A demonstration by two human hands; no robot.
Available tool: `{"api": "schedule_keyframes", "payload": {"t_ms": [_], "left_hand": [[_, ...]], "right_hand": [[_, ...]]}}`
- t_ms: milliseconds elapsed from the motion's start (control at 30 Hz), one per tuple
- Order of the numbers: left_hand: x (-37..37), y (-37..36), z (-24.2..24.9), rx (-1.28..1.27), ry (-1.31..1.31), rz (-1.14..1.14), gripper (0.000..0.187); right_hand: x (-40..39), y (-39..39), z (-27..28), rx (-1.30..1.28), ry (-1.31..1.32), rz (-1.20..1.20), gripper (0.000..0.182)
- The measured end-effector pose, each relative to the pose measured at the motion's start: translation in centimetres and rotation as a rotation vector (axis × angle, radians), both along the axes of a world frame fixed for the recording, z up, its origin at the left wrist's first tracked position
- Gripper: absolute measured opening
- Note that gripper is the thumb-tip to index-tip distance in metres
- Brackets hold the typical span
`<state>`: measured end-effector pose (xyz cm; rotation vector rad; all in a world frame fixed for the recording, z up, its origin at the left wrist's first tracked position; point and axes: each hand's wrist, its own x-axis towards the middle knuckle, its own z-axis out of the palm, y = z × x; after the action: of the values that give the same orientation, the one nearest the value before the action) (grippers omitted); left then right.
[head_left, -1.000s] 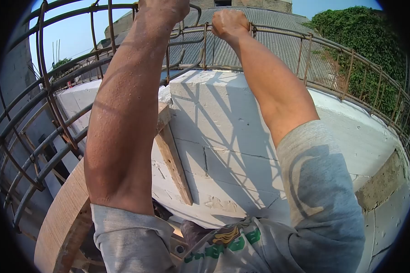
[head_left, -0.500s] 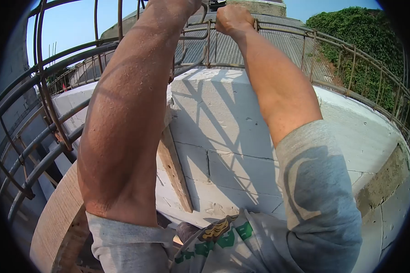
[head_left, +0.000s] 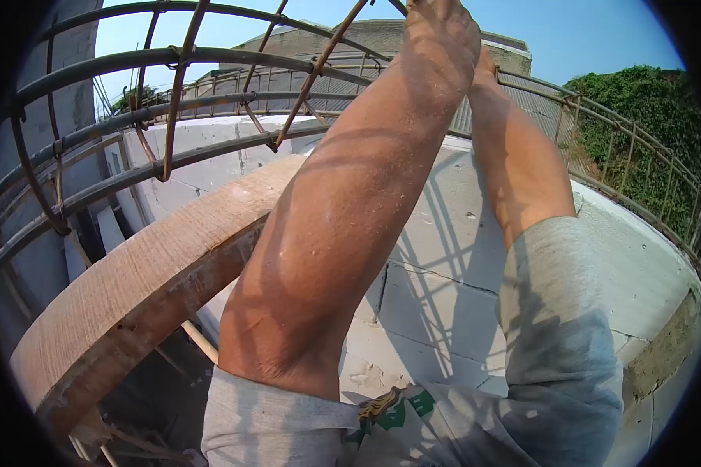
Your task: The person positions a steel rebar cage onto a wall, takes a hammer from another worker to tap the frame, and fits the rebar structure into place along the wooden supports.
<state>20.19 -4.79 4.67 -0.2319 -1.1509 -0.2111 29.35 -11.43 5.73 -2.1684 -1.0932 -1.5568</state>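
Both forearms reach up and forward to the top of the view. My left hand (head_left: 444, 23) is at the top edge, its fingers partly cut off and pressed together near the bars of a rebar cage (head_left: 319, 66); what they grip is too hidden to name. Just behind it is my right hand (head_left: 486, 64), mostly covered by the left wrist, at the end of a long bar (head_left: 537, 82) of rebar. The cage is made of long bars tied with bent stirrups.
A white block wall (head_left: 436, 311) stands below the arms. A curved-looking wooden plank (head_left: 156, 272) lies at the left. Beyond are a corrugated roof (head_left: 530, 109), green ivy (head_left: 639, 117) and a grey wall (head_left: 70, 93).
The view has turned left. The left arm now leans further right, and the hands have come together at the top. More of the cage and plank shows.
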Motion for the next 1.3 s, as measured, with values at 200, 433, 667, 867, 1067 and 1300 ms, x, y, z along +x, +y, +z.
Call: {"api": "schedule_keyframes", "payload": {"t_ms": [200, 433, 667, 867, 1067, 1300], "left_hand": [[-6.9, -5.1, 3.2, -1.061, 0.045, -1.88, 0.028], [-3.5, 0.3, 5.3, -0.856, 0.391, -0.925, 0.026], [-7.2, -4.2, 5.2, -1.009, 0.064, -1.729, 0.014], [-10.8, -7.1, 1.3, -0.554, 0.272, -2.307, 0.017], [-12.8, -5.3, -2.4, -0.666, -0.183, -2.123, 0.024], [-10.5, -1.0, 0.5, -0.869, -0.376, -1.488, 0.033]], "right_hand": [[1.9, 0.0, 1.0, -0.033, 0.134, -0.102, 0.025], [0.3, -1.3, 1.5, -0.03, 0.323, -0.026, 0.023], [0.5, -1.9, 1.9, -0.119, 0.317, 0.051, 0.019], [0.3, -1.6, 2.4, -0.179, 0.376, 0.119, 0.019], [0.8, -1.2, 1.7, -0.141, 0.333, 0.207, 0.018], [1.6, -1.1, 1.4, -0.059, 0.208, 0.24, 0.015]]}}
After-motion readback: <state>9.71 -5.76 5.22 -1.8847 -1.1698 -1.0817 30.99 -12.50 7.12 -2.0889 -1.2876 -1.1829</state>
